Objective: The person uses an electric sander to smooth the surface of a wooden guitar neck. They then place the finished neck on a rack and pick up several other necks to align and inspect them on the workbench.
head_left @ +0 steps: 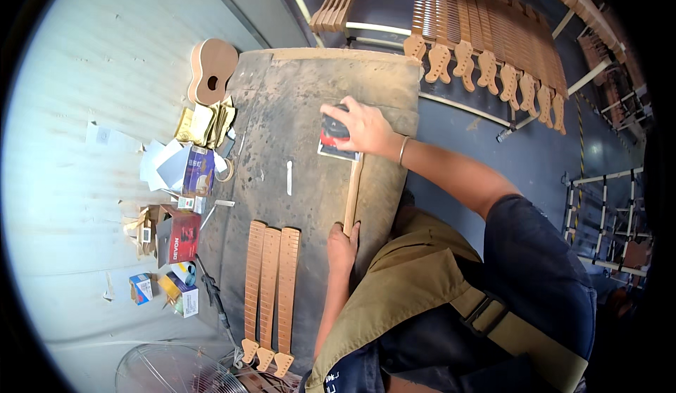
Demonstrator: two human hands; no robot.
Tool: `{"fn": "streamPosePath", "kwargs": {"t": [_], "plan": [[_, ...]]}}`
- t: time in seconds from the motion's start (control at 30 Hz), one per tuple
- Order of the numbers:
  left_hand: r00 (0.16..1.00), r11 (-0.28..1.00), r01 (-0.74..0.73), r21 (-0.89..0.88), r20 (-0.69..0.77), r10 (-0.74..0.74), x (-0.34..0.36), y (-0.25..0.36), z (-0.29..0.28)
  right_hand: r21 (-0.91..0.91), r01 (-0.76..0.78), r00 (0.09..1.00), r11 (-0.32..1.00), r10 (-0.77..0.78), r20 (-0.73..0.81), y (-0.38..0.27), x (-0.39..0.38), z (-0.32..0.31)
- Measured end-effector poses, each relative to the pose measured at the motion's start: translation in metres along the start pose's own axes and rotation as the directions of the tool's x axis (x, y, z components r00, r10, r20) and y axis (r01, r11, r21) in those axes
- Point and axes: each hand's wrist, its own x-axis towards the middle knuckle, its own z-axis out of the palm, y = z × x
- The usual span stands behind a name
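Observation:
My right hand [366, 129], with a band at its wrist, is closed over the top of a black and red palm sander [331, 138]. The sander's flat pad sits at the far end of a pale wooden guitar neck [353, 196], hiding that end. Lower down, my left hand [343, 246] grips the near end of the same neck, fingers wrapped round it. The neck lies along the right part of a dark, dusty worktable [310, 83]. To the left of my left hand, three guitar necks [270, 287] with fretted fingerboards lie side by side, headstocks toward me.
Along the left wall stand a small guitar body [213, 69], gold sandpaper sheets [205, 122], a purple box [198, 171] and a red box [179, 235]. A white strip [289, 178] lies mid-table. A fan [172, 372] is at lower left; a rack of necks [486, 41] stands beyond the table.

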Motion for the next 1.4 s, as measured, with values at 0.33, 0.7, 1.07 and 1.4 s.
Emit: {"fn": "streamPosePath", "kwargs": {"t": [0.33, 0.7, 1.07, 1.4], "plan": [[0.999, 0.999, 0.031, -0.04, 0.026, -0.03, -0.001, 0.004, 0.0, -0.067, -0.029, 1.0, 0.997, 0.028, -0.011, 0.011, 0.002, -0.009], [1.0, 0.999, 0.015, -0.045, 0.023, -0.014, 0.002, -0.002, 0.005, -0.044, -0.099, 0.995, 0.994, 0.098, -0.007, -0.002, -0.007, 0.003], [1.0, 1.0, -0.014, -0.016, -0.013, 0.014, 0.0, 0.001, 0.002, -0.02, -0.076, 0.997, 0.997, 0.076, 0.024, -0.024, -0.009, -0.001], [1.0, 1.0, 0.0, -0.028, 0.003, 0.0, 0.0, 0.004, 0.002, -0.128, -0.101, 0.995, 0.987, 0.101, -0.012, 0.028, 0.013, -0.015]]}}
